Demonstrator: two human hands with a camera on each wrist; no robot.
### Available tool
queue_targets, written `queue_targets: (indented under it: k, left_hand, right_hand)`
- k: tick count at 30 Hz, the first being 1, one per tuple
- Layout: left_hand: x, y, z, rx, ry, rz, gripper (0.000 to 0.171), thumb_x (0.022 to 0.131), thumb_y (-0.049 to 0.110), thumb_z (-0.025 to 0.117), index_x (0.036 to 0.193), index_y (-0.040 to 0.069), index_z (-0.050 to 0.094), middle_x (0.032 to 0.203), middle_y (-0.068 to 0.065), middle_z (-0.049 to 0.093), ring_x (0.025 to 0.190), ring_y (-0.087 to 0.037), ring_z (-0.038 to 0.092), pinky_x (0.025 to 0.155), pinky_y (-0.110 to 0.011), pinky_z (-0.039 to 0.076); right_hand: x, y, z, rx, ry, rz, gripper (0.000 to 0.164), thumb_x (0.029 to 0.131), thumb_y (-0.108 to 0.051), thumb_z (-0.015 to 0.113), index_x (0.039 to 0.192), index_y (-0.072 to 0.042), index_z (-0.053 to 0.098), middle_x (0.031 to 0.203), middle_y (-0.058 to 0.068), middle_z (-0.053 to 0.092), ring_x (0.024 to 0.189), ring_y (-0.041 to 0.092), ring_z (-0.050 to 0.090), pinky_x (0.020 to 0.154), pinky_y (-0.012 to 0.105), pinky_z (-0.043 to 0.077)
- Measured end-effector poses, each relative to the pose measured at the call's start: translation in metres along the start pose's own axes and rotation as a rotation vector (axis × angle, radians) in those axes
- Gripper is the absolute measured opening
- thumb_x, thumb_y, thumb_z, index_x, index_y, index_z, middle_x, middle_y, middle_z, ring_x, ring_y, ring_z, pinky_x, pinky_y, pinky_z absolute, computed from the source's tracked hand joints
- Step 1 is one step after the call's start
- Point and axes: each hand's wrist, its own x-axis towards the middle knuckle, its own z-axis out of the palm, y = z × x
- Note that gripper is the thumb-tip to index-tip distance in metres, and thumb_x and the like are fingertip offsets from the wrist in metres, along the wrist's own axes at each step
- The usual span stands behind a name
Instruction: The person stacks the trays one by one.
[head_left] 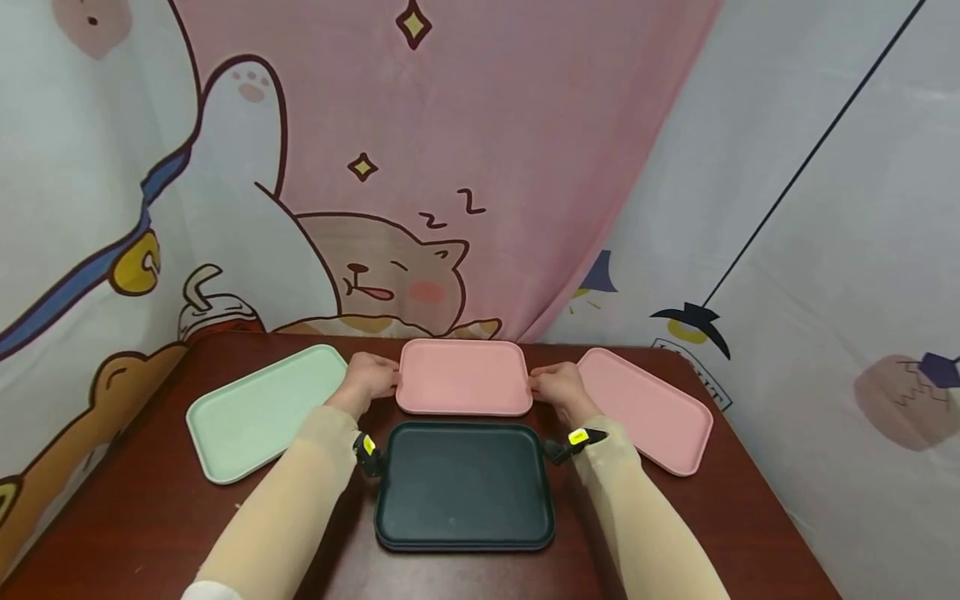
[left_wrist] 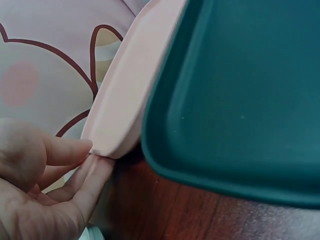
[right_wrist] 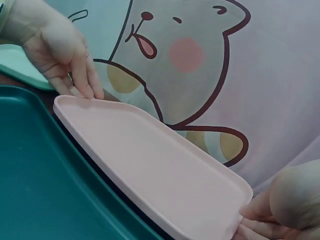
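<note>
A small pink tray [head_left: 465,377] is at the far side of the table, between both hands. My left hand [head_left: 367,381] pinches its left short edge, the thumb on the rim and fingers underneath in the left wrist view. At the opposite end my right hand [head_left: 561,387] grips the right short edge between thumb and fingers, as the right wrist view also shows. Just nearer than this tray lies a larger dark green tray [head_left: 465,487], between my two wrists; a doubled rim line shows along its front.
A light green tray [head_left: 262,417] lies slanted on the left, partly behind my left forearm. Slanted the other way on the right is another pink tray [head_left: 648,410]. Behind the brown table [head_left: 150,533] hangs a cartoon-printed curtain [head_left: 525,167].
</note>
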Motion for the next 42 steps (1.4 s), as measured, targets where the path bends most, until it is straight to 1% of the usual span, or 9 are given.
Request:
queue_targets:
  k: [3, 8, 11, 15, 18, 23, 28, 35, 42]
  left_hand:
    - [-0.003, -0.002, -0.001, 0.006, 0.012, 0.012, 0.032, 0.1, 0.0, 0.067, 0.13, -0.011, 0.068, 0.129, -0.026, 0.064, 0.109, -0.03, 0.069, 0.095, -0.042, 0.061]
    - [-0.006, 0.002, -0.004, 0.053, 0.006, 0.053, 0.031, 0.095, 0.0, 0.071, 0.124, -0.01, 0.072, 0.125, -0.024, 0.068, 0.106, -0.029, 0.07, 0.093, -0.041, 0.061]
    - [-0.01, 0.005, -0.008, -0.002, -0.009, 0.041, 0.032, 0.095, -0.001, 0.072, 0.125, -0.01, 0.071, 0.127, -0.026, 0.066, 0.11, -0.031, 0.07, 0.097, -0.043, 0.06]
    - [-0.013, 0.006, -0.015, -0.081, -0.015, 0.01, 0.033, 0.097, 0.002, 0.072, 0.129, -0.008, 0.07, 0.132, -0.025, 0.064, 0.115, -0.032, 0.07, 0.101, -0.044, 0.057]
    - [-0.015, 0.006, -0.018, -0.12, -0.022, 0.016, 0.033, 0.098, 0.002, 0.072, 0.13, -0.008, 0.07, 0.133, -0.025, 0.064, 0.114, -0.03, 0.069, 0.101, -0.042, 0.057]
    - [-0.019, 0.008, -0.02, -0.183, -0.022, 0.04, 0.032, 0.098, 0.0, 0.071, 0.128, -0.01, 0.069, 0.131, -0.026, 0.065, 0.103, -0.023, 0.071, 0.092, -0.035, 0.061]
    - [-0.027, 0.012, -0.023, -0.197, -0.02, 0.047, 0.032, 0.098, 0.002, 0.072, 0.129, -0.009, 0.07, 0.131, -0.025, 0.066, 0.101, -0.021, 0.073, 0.091, -0.035, 0.061]
    - [-0.036, 0.017, -0.029, -0.209, -0.037, 0.049, 0.034, 0.1, 0.004, 0.072, 0.131, -0.008, 0.068, 0.133, -0.024, 0.066, 0.102, -0.02, 0.073, 0.098, -0.04, 0.057]
    - [-0.045, 0.02, -0.03, -0.279, -0.087, 0.062, 0.037, 0.098, 0.002, 0.073, 0.132, -0.011, 0.067, 0.134, -0.026, 0.065, 0.099, -0.018, 0.074, 0.091, -0.034, 0.06]
  right_hand:
    - [-0.001, 0.001, 0.001, 0.009, 0.023, 0.019, 0.031, 0.092, 0.013, 0.064, 0.121, 0.024, 0.062, 0.107, 0.027, 0.063, 0.082, 0.024, 0.068, 0.075, 0.031, 0.064]
    - [-0.007, -0.006, 0.002, -0.011, 0.075, -0.007, 0.03, 0.09, 0.014, 0.063, 0.119, 0.024, 0.064, 0.1, 0.024, 0.062, 0.074, 0.022, 0.064, 0.065, 0.026, 0.06]
    - [-0.01, -0.013, 0.002, -0.01, 0.081, -0.018, 0.03, 0.091, 0.013, 0.064, 0.119, 0.023, 0.065, 0.099, 0.022, 0.062, 0.074, 0.022, 0.064, 0.07, 0.031, 0.062]
    - [-0.013, -0.021, 0.002, -0.007, 0.063, -0.009, 0.03, 0.093, 0.01, 0.066, 0.121, 0.022, 0.065, 0.102, 0.021, 0.063, 0.079, 0.023, 0.067, 0.079, 0.037, 0.064]
    - [-0.015, -0.025, 0.0, 0.001, 0.053, 0.007, 0.031, 0.094, 0.009, 0.067, 0.123, 0.02, 0.066, 0.105, 0.022, 0.064, 0.082, 0.023, 0.068, 0.078, 0.034, 0.064]
    - [-0.018, -0.029, -0.005, 0.049, 0.009, 0.025, 0.034, 0.095, 0.009, 0.068, 0.127, 0.021, 0.064, 0.109, 0.023, 0.065, 0.087, 0.024, 0.068, 0.077, 0.03, 0.063]
    - [-0.026, -0.038, -0.011, 0.03, -0.026, 0.035, 0.035, 0.097, 0.006, 0.069, 0.13, 0.018, 0.063, 0.112, 0.021, 0.066, 0.083, 0.015, 0.069, 0.08, 0.03, 0.063]
    - [-0.032, -0.049, -0.021, 0.081, -0.087, 0.056, 0.037, 0.099, 0.006, 0.068, 0.133, 0.018, 0.061, 0.101, 0.014, 0.068, 0.079, 0.011, 0.069, 0.073, 0.025, 0.063]
    - [-0.038, -0.053, -0.033, 0.195, -0.116, 0.084, 0.037, 0.1, 0.007, 0.066, 0.135, 0.02, 0.058, 0.096, 0.009, 0.07, 0.079, 0.01, 0.069, 0.072, 0.024, 0.063]
